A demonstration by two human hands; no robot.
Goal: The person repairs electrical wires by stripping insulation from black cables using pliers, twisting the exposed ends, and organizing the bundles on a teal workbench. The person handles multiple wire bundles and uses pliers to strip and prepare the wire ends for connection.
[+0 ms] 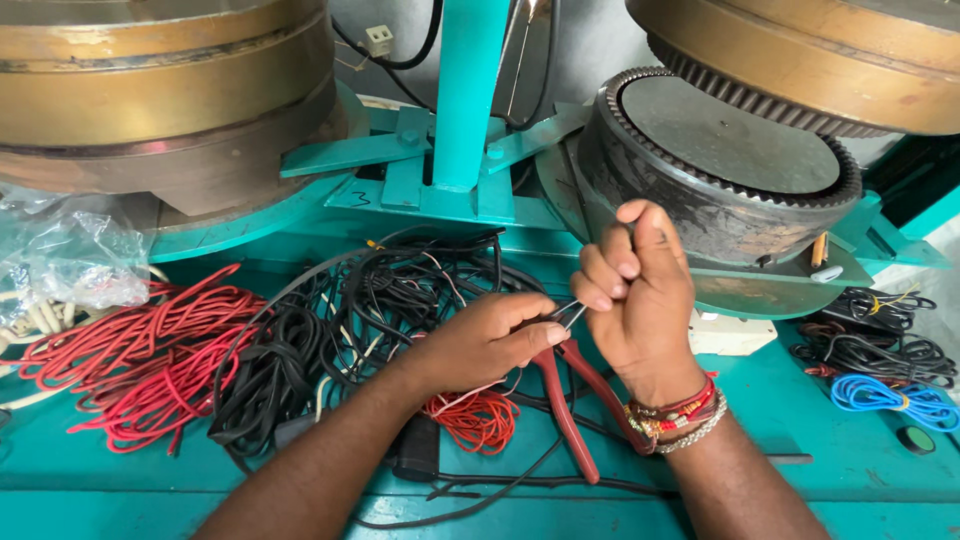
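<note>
My left hand grips red-handled pliers near their jaws, the handles hanging down toward me. My right hand, with bead bracelets on the wrist, pinches a thin grey wire end at the plier jaws. Both hands meet above a tangle of black cables on the teal machine bed. A small coil of red wire lies just under my left wrist.
A heap of red wire lies at left beside a crumpled plastic bag. Large brass-coloured rings and a toothed gear drum stand behind. Black, red and blue cable coils lie at right. A teal post rises at centre.
</note>
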